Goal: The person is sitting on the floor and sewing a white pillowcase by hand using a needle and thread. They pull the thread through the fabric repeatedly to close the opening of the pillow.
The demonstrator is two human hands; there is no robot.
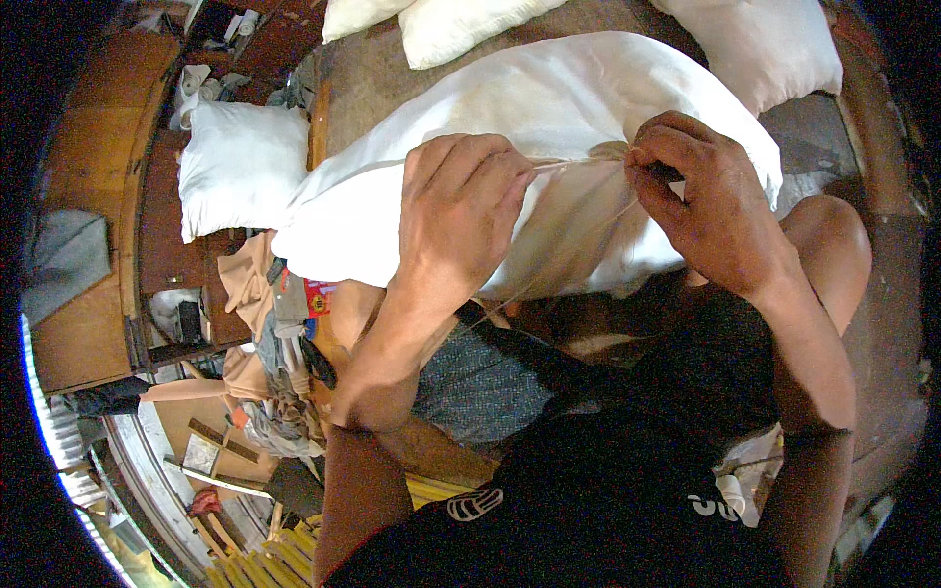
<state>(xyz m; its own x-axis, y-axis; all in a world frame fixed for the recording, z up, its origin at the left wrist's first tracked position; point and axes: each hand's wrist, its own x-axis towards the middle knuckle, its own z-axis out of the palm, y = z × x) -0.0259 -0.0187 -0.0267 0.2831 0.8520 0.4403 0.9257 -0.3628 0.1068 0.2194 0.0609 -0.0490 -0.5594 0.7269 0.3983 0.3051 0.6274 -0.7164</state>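
A large white pillow (588, 98) lies across in front of me, over my legs, its surface marked by brownish shading. My left hand (456, 211) is closed, with thumb and fingers gripping the pillow's near edge. To its right, my right hand (711, 201) holds a pinch at the same edge. The edge is drawn taut between the two hands. From the right fingers a thin thread (578, 240) hangs in a loop down and leftward past the pillow. Whether a needle sits between the right fingertips is too small to tell.
Other white pillows lie around: one at the left (245, 162), one at the far right (765, 49) and some at the back (461, 29). A wooden cabinet (88, 176) stands at the left. Cloth scraps (250, 284) and yellow slats (270, 563) are at the lower left.
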